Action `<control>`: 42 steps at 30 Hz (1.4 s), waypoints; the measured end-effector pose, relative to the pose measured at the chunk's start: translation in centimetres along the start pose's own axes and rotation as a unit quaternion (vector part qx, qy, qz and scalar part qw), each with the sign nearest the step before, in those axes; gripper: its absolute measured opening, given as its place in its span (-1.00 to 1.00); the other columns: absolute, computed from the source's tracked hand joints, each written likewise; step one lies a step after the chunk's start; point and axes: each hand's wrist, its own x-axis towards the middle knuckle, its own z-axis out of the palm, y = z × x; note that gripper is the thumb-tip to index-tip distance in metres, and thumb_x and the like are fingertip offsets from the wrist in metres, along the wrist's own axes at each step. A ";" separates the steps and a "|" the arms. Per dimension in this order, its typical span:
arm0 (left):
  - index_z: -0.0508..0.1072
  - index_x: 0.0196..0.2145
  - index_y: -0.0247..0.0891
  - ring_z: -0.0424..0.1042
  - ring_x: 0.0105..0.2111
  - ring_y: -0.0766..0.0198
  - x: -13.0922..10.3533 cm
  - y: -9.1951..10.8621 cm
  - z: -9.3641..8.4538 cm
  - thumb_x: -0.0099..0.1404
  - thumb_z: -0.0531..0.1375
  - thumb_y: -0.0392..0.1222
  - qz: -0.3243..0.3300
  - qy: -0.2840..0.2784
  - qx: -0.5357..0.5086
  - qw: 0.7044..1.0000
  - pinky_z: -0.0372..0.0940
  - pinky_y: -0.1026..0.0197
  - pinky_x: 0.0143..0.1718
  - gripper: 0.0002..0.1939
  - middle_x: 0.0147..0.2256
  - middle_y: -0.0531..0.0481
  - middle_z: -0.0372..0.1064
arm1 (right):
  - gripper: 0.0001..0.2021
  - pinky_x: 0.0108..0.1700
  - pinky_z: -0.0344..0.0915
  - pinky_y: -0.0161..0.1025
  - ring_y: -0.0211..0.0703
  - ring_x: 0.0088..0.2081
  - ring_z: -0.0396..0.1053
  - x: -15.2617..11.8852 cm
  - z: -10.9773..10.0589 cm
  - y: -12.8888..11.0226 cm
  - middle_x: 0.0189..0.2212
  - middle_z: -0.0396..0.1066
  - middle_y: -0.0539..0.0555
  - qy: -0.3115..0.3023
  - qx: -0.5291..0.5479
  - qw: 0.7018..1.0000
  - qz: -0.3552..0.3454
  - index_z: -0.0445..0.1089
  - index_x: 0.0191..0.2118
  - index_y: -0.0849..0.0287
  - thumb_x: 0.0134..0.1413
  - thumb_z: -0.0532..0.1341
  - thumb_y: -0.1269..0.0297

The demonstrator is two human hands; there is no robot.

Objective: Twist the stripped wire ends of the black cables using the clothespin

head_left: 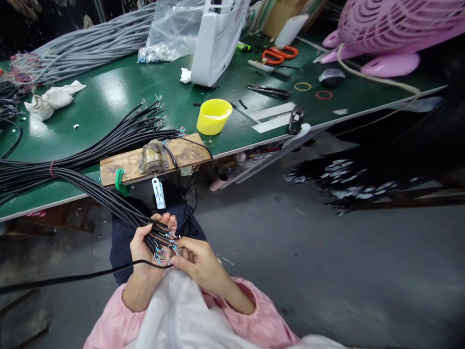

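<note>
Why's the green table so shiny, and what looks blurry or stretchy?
Head view: pale glare patches on the green table, probably lamplight bouncing off; pale wire ends at right smeared; pink plastic thing near the corner looks stretched; darkness beneath the table's right side.

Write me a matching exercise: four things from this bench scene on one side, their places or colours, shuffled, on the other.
1. Front black cable bundle
2. Cup
3. Wooden board
4. Grey cables

A. Yellow
B. Heaped at the table's back left
C. Ends in the left hand
D. At the table's near edge

Pairs: 1-C, 2-A, 3-D, 4-B
</note>
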 end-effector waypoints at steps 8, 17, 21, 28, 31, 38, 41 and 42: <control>0.50 -0.54 -0.29 0.55 -0.40 0.17 0.2 0.1 -0.2 -0.05 0.07 -0.33 -0.009 -0.036 0.008 0.999 0.29 -0.10 0.05 -0.81 -0.49 -0.07 0.55 | -0.54 -0.51 0.04 -0.33 -0.30 -0.57 0.11 0.2 0.7 0.2 -0.61 0.21 -0.04 0.013 0.059 0.998 0.029 0.31 -0.53 0.21 0.13 0.14 -0.12; 0.46 -0.54 -0.29 0.52 -0.42 0.22 0.7 0.2 -0.8 0.09 0.11 -0.35 -0.020 -0.036 0.000 0.999 0.38 0.08 -0.16 -0.85 -0.50 -0.05 0.51 | -0.37 -0.67 -0.12 -0.42 -0.46 -0.72 -0.06 0.7 1.6 1.4 -0.72 0.12 -0.15 -0.052 0.371 0.909 0.183 0.25 -0.55 0.21 -0.25 0.27 -0.39; 0.36 -0.60 -0.30 0.28 -0.67 0.41 1.5 -0.2 -1.7 0.12 0.18 -0.30 -0.001 -0.101 -0.017 0.995 0.36 0.27 -0.46 -0.84 -0.69 0.13 0.21 | -0.40 -0.70 -0.22 -0.42 -0.51 -0.77 -0.18 1.2 2.1 2.0 -0.76 0.08 -0.20 -0.062 0.361 0.910 0.196 0.15 -0.59 0.16 -0.26 0.34 -0.30; 0.18 -0.64 -0.27 -0.15 -0.80 0.56 3.9 -0.6 -3.7 0.08 0.33 -0.11 0.078 -0.164 0.048 0.982 0.04 0.45 -0.73 -0.60 -0.76 0.31 -0.21 | -0.41 -0.60 -0.07 -0.39 -0.42 -0.69 -0.01 1.7 2.3 2.3 -0.76 0.09 -0.14 -0.047 0.151 0.979 0.132 0.14 -0.64 0.18 -0.16 0.26 -0.30; 0.22 -0.63 -0.28 -0.08 -0.80 0.57 4.3 -0.3 -4.7 0.04 0.39 -0.02 0.098 -0.167 0.084 0.978 0.19 0.40 -0.63 -0.56 -0.77 0.31 -0.12 | -0.51 -0.54 0.03 -0.37 -0.36 -0.65 0.11 1.8 1.6 1.8 -0.73 0.17 -0.08 -0.096 0.014 0.992 0.078 0.20 -0.66 0.21 0.12 0.14 -0.05; 0.35 -0.54 -0.27 0.18 -0.77 0.47 3.3 2.1 -8.6 0.05 0.38 0.10 0.170 -0.156 0.251 0.940 0.31 0.25 -0.36 -0.59 -0.79 0.26 0.07 | -0.61 -0.49 0.12 -0.34 -0.26 -0.57 0.21 2.6 0.3 1.0 -0.64 0.37 0.01 -0.071 -0.113 0.991 -0.012 0.46 -0.55 0.25 0.24 0.06 0.25; 0.40 -0.41 -0.26 0.31 -0.69 0.35 2.6 3.2 -9.7 0.07 0.38 0.06 0.150 -0.185 0.256 0.937 0.29 0.24 -0.42 -0.65 -0.74 0.19 0.20 | -0.74 -0.29 0.29 -0.27 -0.13 -0.37 0.37 2.8 1.0 0.3 -0.42 0.50 0.11 -0.077 -0.082 0.992 -0.056 0.54 -0.29 0.24 0.23 0.12 0.24; 0.41 -0.37 -0.25 0.34 -0.66 0.32 2.4 3.5 -9.8 0.06 0.39 0.04 0.148 -0.186 0.255 0.937 0.27 0.24 -0.45 -0.64 -0.71 0.17 0.25 | -0.76 -0.19 0.31 -0.23 -0.10 -0.29 0.38 2.8 1.3 0.0 -0.34 0.50 0.13 -0.091 -0.068 0.990 -0.081 0.53 -0.20 0.22 0.22 0.15 0.22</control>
